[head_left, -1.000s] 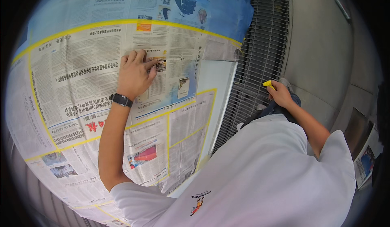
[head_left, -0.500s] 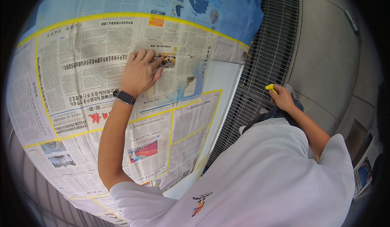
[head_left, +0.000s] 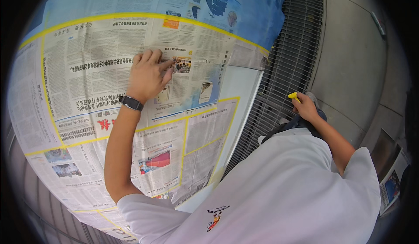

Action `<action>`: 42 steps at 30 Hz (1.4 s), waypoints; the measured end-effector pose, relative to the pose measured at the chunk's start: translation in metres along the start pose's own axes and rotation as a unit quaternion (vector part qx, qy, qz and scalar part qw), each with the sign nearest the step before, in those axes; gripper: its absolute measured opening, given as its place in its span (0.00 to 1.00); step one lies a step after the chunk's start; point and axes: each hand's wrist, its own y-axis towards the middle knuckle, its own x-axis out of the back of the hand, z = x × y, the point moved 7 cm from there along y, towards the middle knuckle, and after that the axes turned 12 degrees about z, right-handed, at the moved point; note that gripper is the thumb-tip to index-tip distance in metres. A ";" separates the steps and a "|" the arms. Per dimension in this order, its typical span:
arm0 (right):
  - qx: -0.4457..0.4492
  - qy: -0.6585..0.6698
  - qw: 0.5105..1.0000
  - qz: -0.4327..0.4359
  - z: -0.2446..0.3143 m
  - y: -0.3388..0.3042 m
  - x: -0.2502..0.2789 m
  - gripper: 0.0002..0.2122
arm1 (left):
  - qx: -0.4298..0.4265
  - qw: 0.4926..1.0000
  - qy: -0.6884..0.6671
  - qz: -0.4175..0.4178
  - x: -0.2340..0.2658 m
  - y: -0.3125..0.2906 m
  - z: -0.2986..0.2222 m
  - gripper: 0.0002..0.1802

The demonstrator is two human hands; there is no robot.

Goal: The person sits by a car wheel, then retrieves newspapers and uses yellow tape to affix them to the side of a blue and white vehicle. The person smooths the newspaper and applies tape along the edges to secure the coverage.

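Observation:
My left hand [head_left: 150,76], with a dark watch [head_left: 131,103] on its wrist, lies on a sheet of newspaper [head_left: 104,43] that covers a large curved surface. Its fingers are spread and hold nothing; the fingertips rest beside a small colour photo. Strips of yellow tape [head_left: 168,123] run along the edges of the newspaper sheets. Down at my right side, away from the paper, my right hand [head_left: 307,107] is closed round a small yellow object [head_left: 294,97]. Only its end sticks out past the fingers, so its kind is hidden.
Blue paint haze tints the newspaper [head_left: 183,3] at the far side. A bare pale strip [head_left: 244,84] borders the sheets on the right. Beyond it lie a metal floor grating [head_left: 292,47] and grey paving [head_left: 349,38]. A printed sheet [head_left: 389,189] lies at the far right.
My left hand has slid slightly left over the newspaper, its fingers still spread. My right hand, with the yellow object, has shifted a little to the right.

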 end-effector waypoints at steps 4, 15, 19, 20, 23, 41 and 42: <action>0.002 0.011 1.000 0.006 -0.004 0.000 0.001 0.09 | -0.004 1.000 0.002 -0.013 0.022 -0.012 0.014 0.15; 0.015 -0.013 1.000 0.000 -0.002 0.010 -0.012 0.10 | 0.047 0.998 0.021 -0.020 0.069 -0.059 0.063 0.14; 0.025 -0.006 1.000 0.003 0.001 0.011 -0.018 0.10 | 0.072 0.997 0.031 -0.016 0.087 -0.078 0.080 0.14; 0.019 -0.008 1.000 0.002 0.000 0.010 -0.019 0.10 | 0.080 0.996 0.033 -0.013 0.091 -0.083 0.085 0.14; -0.018 -0.012 1.000 -0.004 -0.001 0.009 -0.024 0.09 | 0.075 0.996 0.047 -0.022 0.105 -0.096 0.096 0.15; 0.023 -0.026 0.999 0.007 0.028 0.047 -0.059 0.09 | 0.109 0.993 0.027 -0.031 0.155 -0.156 0.169 0.17; 0.012 -0.019 1.000 0.008 0.027 0.050 -0.060 0.09 | 0.110 0.993 0.030 -0.038 0.158 -0.160 0.172 0.17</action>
